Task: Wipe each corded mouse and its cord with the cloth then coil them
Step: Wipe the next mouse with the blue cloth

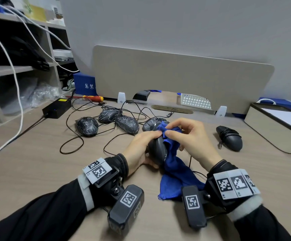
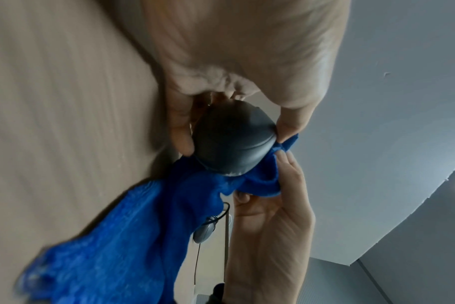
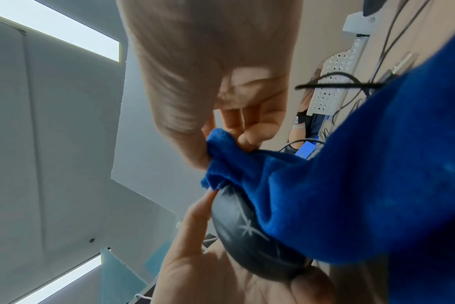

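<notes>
Dark grey plastic formed the oval corded mouse (image 1: 157, 150), which was held raised over the wood-grain desk (image 1: 36, 162) in front of the person. The left hand (image 1: 139, 150) curled its fingers and thumb round the mouse body, apparently to steady it and turn its surface toward the cloth. The right hand (image 1: 190, 136) pinched a bunched fold of the blue terry cloth (image 1: 174, 171) against the front end of the mouse, a grip suited to rubbing one spot; the rest of the cloth hung down to the desk. White scribbled marks remained on the shell, so wiping was judged unfinished. The thin black cord (image 1: 190, 160) trailed down behind the cloth. To the right lay a plain black mouse with its cord wound round it (image 1: 229, 138), seemingly complete. Beyond the hands sat four scribble-marked mice (image 1: 110, 122) among tangled loose cords (image 1: 71, 141), which would likely snag during coiling. A black power brick (image 1: 56, 107) and a red-and-yellow screwdriver (image 1: 93, 98) lay farther left.
</notes>
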`<action>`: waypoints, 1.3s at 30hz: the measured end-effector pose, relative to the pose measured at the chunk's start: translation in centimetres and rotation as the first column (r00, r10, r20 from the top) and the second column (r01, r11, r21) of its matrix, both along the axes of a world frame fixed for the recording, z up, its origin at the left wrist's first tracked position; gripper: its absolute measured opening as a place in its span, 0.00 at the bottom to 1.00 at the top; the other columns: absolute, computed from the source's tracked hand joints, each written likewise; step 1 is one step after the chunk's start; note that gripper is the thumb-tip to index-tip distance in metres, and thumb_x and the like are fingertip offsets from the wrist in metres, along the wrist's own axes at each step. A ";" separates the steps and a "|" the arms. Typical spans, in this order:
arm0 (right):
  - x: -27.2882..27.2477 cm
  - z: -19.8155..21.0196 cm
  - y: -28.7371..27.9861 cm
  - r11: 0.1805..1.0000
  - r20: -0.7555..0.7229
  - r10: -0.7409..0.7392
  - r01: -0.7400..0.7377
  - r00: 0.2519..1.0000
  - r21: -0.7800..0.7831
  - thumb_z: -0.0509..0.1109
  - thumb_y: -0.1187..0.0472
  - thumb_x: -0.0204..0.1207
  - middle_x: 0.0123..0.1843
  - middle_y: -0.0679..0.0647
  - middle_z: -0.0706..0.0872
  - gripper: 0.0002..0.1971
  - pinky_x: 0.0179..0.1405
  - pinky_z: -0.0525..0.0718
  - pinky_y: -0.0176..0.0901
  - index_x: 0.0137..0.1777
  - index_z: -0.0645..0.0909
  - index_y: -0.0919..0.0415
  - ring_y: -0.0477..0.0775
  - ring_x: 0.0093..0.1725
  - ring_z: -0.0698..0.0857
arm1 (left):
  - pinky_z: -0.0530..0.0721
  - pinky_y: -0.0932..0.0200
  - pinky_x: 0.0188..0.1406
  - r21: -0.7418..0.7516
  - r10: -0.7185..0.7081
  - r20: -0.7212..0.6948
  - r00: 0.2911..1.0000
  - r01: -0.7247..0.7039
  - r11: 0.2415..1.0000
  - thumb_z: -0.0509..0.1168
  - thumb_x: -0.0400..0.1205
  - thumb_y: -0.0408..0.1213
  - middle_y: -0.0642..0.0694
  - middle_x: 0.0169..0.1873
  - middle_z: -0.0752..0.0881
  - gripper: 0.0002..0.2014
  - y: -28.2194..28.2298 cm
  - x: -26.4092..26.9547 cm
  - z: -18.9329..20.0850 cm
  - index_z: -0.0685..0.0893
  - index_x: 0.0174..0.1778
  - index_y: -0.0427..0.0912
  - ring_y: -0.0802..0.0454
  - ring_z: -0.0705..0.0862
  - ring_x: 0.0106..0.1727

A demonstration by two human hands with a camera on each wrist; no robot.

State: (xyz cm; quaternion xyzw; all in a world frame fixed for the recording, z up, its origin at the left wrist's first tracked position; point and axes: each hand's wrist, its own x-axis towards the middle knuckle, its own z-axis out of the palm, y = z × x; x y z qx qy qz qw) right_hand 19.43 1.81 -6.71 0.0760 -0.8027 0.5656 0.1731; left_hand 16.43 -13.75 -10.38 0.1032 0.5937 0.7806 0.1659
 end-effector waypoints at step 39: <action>0.7 0.5 -0.5 0.994 0.040 0.097 -0.099 0.994 0.044 0.76 0.73 0.73 0.29 0.51 0.85 0.08 0.17 0.75 0.37 0.38 0.86 0.60 0.52 0.24 0.78 | 0.89 0.43 0.32 0.195 0.091 0.205 0.974 -0.132 0.972 0.61 0.85 0.45 0.36 0.44 0.88 0.20 -0.6 -1.1 0.1 0.82 0.63 0.32 0.38 0.88 0.44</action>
